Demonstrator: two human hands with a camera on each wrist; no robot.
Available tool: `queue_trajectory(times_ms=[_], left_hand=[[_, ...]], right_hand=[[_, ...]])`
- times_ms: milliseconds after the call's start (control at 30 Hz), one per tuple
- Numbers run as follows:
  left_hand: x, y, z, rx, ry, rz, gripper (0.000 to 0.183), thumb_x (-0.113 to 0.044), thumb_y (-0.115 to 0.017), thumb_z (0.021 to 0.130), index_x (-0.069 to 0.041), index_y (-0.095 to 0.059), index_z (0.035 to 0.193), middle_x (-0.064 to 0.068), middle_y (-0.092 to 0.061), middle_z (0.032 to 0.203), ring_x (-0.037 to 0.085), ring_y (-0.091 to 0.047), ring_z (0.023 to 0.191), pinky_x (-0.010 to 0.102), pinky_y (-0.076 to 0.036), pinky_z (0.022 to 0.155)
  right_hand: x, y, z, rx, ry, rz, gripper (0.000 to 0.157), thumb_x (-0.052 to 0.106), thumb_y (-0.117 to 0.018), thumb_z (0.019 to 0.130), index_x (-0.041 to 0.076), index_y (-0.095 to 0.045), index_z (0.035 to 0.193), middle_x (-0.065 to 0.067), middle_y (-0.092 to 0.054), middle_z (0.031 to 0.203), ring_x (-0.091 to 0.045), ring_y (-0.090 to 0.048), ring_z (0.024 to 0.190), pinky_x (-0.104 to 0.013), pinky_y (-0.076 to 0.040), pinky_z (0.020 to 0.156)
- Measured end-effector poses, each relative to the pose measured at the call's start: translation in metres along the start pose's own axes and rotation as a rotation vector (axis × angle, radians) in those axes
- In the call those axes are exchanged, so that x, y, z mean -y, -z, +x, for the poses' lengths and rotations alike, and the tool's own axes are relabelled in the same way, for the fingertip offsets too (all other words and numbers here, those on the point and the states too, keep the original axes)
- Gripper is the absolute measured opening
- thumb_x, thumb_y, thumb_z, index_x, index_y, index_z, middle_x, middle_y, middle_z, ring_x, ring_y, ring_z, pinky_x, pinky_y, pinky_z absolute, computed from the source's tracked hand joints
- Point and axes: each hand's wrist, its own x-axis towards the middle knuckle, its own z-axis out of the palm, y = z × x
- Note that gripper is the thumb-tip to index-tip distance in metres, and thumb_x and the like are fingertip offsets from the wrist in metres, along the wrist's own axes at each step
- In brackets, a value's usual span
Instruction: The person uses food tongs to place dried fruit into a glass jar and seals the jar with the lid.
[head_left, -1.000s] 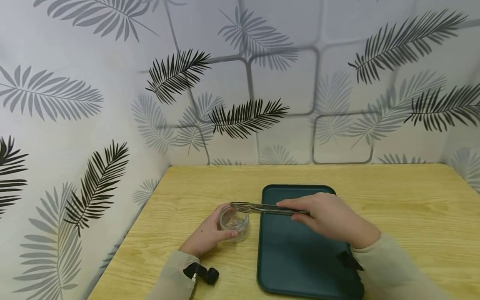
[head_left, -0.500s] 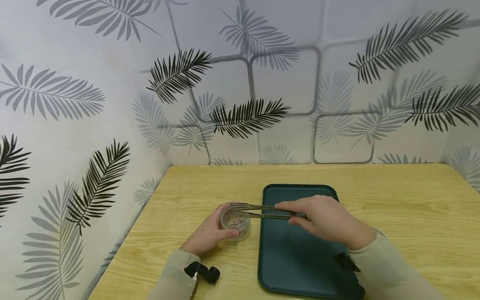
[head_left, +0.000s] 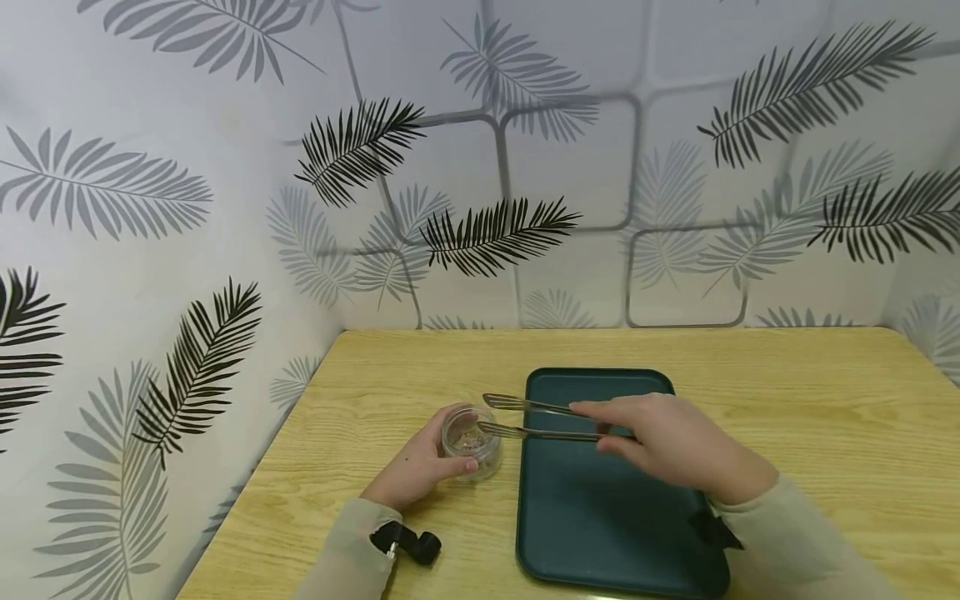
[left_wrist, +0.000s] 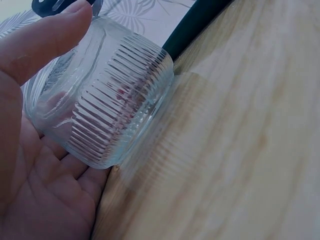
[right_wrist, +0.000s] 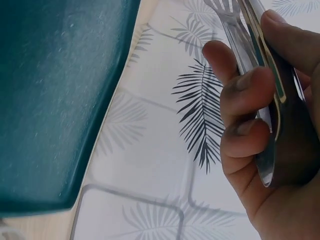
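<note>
A small clear glass jar [head_left: 486,457] stands upright on the table, its mouth open. My left hand [head_left: 411,471] grips it from the left, thumb at the near side. Through the ribbed wall of the jar [left_wrist: 125,95], small reddish bits show near the bottom in the left wrist view; their kind cannot be made out. With my right hand [head_left: 667,442] I hold metal tongs [head_left: 555,435] level, pointing left. Their slotted tips are spread apart, one over the jar's rim and the other beyond it. Nothing shows between the tips.
A dark green rectangular tray [head_left: 600,525] lies right of the jar, under the tongs and my right hand. The wooden table [head_left: 375,383] meets a leaf-patterned wall [head_left: 555,275] at the back and left.
The tongs have gone from nearly closed over the jar to widely spread, and their tips have drawn back to the right. My left hand and the jar have stayed put.
</note>
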Motion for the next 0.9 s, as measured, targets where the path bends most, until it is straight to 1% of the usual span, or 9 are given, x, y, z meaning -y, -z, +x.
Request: queue_trajectory(times_ms=[100,200,333,500,600,733,833,900], left_hand=[[0.000,0.000,0.000,0.001,0.006,0.008,0.084,-0.028,-0.079,0.091,-0.016,-0.030,0.158,0.004,-0.043,0.155,0.022,-0.046,0.137,0.040,-0.039,0.107],[-0.001,0.000,-0.001,-0.001,0.010,0.016,0.085,-0.029,-0.080,0.090,-0.018,-0.030,0.158,0.004,-0.043,0.155,0.020,-0.048,0.135,0.042,-0.038,0.108],[-0.002,0.000,-0.001,-0.009,0.004,0.027,0.084,-0.030,-0.081,0.089,-0.022,-0.032,0.157,0.003,-0.044,0.154,0.019,-0.049,0.133,0.045,-0.037,0.109],[-0.001,0.000,-0.001,-0.006,0.001,0.022,0.081,-0.029,-0.080,0.090,-0.026,-0.033,0.156,0.003,-0.044,0.154,0.019,-0.048,0.135,0.045,-0.035,0.109],[0.000,0.000,-0.001,-0.001,0.007,0.017,0.080,-0.029,-0.079,0.090,-0.028,-0.033,0.155,0.001,-0.044,0.154,0.019,-0.047,0.135,0.045,-0.035,0.109],[0.001,0.000,-0.001,-0.003,0.008,0.016,0.079,-0.029,-0.079,0.090,-0.028,-0.033,0.155,0.001,-0.044,0.154,0.019,-0.048,0.134,0.045,-0.035,0.109],[0.001,0.000,-0.001,-0.002,0.005,0.017,0.080,-0.029,-0.079,0.091,-0.027,-0.033,0.155,0.001,-0.044,0.154,0.019,-0.048,0.134,0.045,-0.035,0.109],[0.001,0.000,-0.001,-0.002,0.004,0.018,0.080,-0.029,-0.079,0.090,-0.026,-0.033,0.156,0.002,-0.044,0.154,0.019,-0.048,0.134,0.045,-0.035,0.109]], right_hand=[[-0.003,0.001,-0.006,-0.016,-0.013,-0.022,0.055,0.029,-0.070,0.097,0.023,-0.053,0.149,0.012,-0.069,0.106,0.002,-0.059,0.077,-0.027,-0.045,0.062],[-0.006,0.002,-0.012,-0.024,-0.051,-0.035,0.058,0.032,-0.069,0.097,0.026,-0.050,0.152,0.011,-0.067,0.106,0.003,-0.054,0.073,-0.026,-0.043,0.060],[-0.011,0.002,-0.021,-0.022,-0.128,-0.030,0.060,0.036,-0.064,0.100,0.027,-0.043,0.156,0.011,-0.063,0.107,0.004,-0.051,0.072,-0.027,-0.043,0.062],[-0.020,0.003,-0.036,-0.037,-0.217,-0.059,0.063,0.040,-0.059,0.103,0.025,-0.036,0.159,0.007,-0.062,0.109,0.000,-0.055,0.078,-0.031,-0.045,0.065],[-0.026,0.006,-0.047,-0.050,-0.281,-0.074,0.063,0.041,-0.057,0.104,0.022,-0.036,0.159,0.002,-0.062,0.112,-0.004,-0.056,0.078,-0.032,-0.045,0.062],[-0.037,0.010,-0.061,-0.052,-0.363,-0.097,0.062,0.041,-0.054,0.105,0.018,-0.035,0.159,-0.009,-0.063,0.118,-0.013,-0.063,0.080,-0.037,-0.049,0.061],[-0.047,0.014,-0.072,-0.042,-0.417,-0.124,0.063,0.040,-0.051,0.107,0.018,-0.030,0.161,-0.018,-0.061,0.123,-0.024,-0.068,0.088,-0.044,-0.052,0.064],[-0.055,0.016,-0.081,-0.037,-0.447,-0.137,0.064,0.039,-0.050,0.108,0.016,-0.026,0.162,-0.024,-0.058,0.125,-0.030,-0.068,0.090,-0.045,-0.053,0.063]])
